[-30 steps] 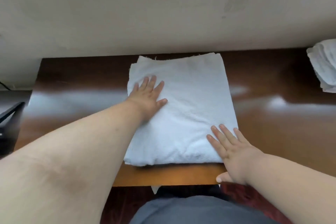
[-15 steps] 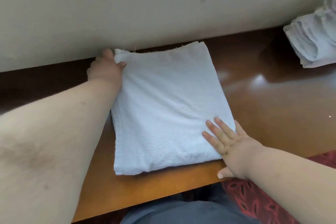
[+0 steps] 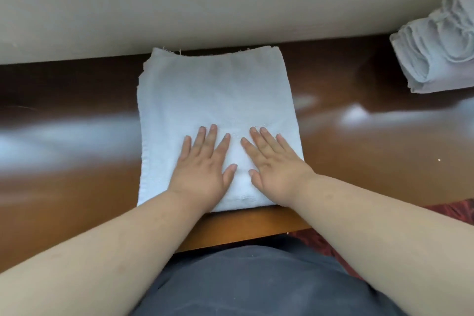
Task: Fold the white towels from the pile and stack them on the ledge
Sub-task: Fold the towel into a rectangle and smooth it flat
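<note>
The folded white towel (image 3: 218, 115) lies flat on the glossy brown worktop (image 3: 77, 141). It forms a near-square, several layers thick, with layered edges visible at its far left corner. Its far edge sits against the pale wall (image 3: 154, 2); its near edge stops just short of the worktop's front edge. The surface is smooth, with only faint creases near the hands. Loose threads show along the far edge.

The left hand (image 3: 202, 164) rests palm-down on the near half of the towel, fingers straight and slightly spread, pointing away from the body. This grip is flat and unclenched; it holds nothing. The right hand (image 3: 272, 161) rests palm-down just beside it, to its right, fingers straight and angled slightly leftward. This grip is likewise flat and holds nothing. The two thumbs lie close together without touching. Both forearms extend from the lower frame corners.

A stack of white towels (image 3: 441, 43) sits far right of the right hand, against the wall.
</note>
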Available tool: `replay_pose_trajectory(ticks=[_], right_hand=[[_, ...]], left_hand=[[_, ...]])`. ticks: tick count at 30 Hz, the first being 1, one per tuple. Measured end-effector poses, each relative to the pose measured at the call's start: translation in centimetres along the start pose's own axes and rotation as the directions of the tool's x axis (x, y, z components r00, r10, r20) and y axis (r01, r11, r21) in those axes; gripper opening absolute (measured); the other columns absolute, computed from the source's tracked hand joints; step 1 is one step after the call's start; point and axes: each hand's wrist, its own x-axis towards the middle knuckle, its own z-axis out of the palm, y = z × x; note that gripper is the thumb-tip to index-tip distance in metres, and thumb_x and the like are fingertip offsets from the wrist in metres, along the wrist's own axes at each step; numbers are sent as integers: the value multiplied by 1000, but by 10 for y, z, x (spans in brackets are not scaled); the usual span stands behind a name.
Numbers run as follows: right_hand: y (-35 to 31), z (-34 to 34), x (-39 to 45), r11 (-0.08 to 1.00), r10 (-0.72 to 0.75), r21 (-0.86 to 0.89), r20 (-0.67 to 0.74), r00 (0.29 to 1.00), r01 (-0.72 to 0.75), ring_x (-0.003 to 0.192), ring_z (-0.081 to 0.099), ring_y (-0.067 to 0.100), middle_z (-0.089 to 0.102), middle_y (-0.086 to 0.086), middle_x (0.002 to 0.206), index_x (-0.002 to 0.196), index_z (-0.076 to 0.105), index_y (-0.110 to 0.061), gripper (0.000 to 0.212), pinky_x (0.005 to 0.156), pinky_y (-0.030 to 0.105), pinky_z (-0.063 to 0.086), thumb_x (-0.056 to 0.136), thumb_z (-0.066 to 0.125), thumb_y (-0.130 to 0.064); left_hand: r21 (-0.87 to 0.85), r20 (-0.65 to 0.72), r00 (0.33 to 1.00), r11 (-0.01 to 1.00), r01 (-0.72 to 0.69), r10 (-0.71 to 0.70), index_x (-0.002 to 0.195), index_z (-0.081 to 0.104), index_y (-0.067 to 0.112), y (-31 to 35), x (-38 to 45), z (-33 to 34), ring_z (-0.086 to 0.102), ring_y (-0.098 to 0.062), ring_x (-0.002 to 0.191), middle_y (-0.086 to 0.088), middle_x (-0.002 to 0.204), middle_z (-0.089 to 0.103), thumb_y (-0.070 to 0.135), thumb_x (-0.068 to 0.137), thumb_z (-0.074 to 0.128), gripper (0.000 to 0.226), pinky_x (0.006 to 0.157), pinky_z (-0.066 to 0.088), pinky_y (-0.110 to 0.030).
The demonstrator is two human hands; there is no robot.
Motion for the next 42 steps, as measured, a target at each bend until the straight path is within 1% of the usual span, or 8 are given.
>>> replay_pose_trajectory(ticks=[9, 12, 15, 18, 23, 29, 33, 42], right_hand=[[26, 21, -13, 993, -89, -84, -10, 996, 88, 143, -37, 16, -41, -2, 152, 145, -35, -31, 93, 119, 42, -18, 77, 0, -85], [45, 33, -46, 963, -161, -217, 19, 987, 161, 142, -38, 18, -40, 1, 154, 144, -36, -29, 100, 118, 40, -20, 78, 10, -88], [59, 43, -68, 978, -84, -193, -9, 996, 81, 144, -30, 14, -25, 0, 162, 154, -21, -25, 97, 118, 35, -18, 90, 32, -75], [60, 36, -70, 987, -54, -153, -42, 998, 47, 152, -11, 13, -9, -1, 167, 159, -4, -23, 84, 119, 34, -10, 99, 47, -50], [48, 25, -66, 975, -55, -215, -34, 998, 46, 152, 10, 22, 11, 5, 165, 159, 10, -16, 80, 122, 35, 6, 93, 54, -23], [45, -7, -70, 988, 73, 145, -105, 992, -57, 117, 55, 19, 54, -7, 126, 137, 50, -30, 57, 94, 26, 43, 82, 58, -20], [43, -26, -95, 810, 285, 565, -144, 948, -157, 93, 61, -2, 60, -21, 110, 125, 42, -44, 55, 71, 13, 42, 75, 60, -29], [15, -51, -90, 318, 649, 948, -206, 732, -15, 87, 57, -15, 60, -18, 109, 123, 40, -52, 46, 70, 15, 39, 80, 54, -44]], left_hand=[[10, 118, 923, 929, 369, -367, 153, -18, 33, -84, -45, 5, -12, -25, 151, -4, 163, -18, 66, 90, 5, 75, 121, 3, -48], [2, -38, 980, 981, 194, -193, 155, -13, 26, -72, -73, 0, -5, -24, 152, -6, 165, -8, 62, 94, 14, 76, 122, 5, -45], [92, 29, 981, 977, -193, 191, 151, -14, 30, -54, -94, 9, -8, -20, 149, -2, 163, -9, 73, 88, 24, 85, 122, 4, -40], [103, 133, 991, 995, 10, -24, 148, -27, 30, -62, -99, 14, -21, -14, 147, 4, 157, -29, 70, 91, 36, 95, 122, -2, -33], [267, 102, 991, 962, 51, -81, 157, -8, 24, -72, -95, -1, 3, -21, 152, -1, 165, -9, 48, 97, 44, 82, 120, 7, -39], [172, 89, 995, 985, 32, -48, 133, 48, 30, -60, -90, -33, 54, -20, 116, 8, 130, 56, 33, 90, 48, 44, 91, 44, -30], [-130, 80, 993, 987, 92, -82, 94, 55, 36, -74, -100, -65, 60, -17, 86, 12, 92, 62, 39, 78, 48, 18, 64, 43, -28], [-927, -5, 907, 342, 154, -420, 100, 58, 47, -98, -93, -115, 64, 5, 79, 16, 99, 64, 43, 80, 73, 25, 61, 47, -16]])
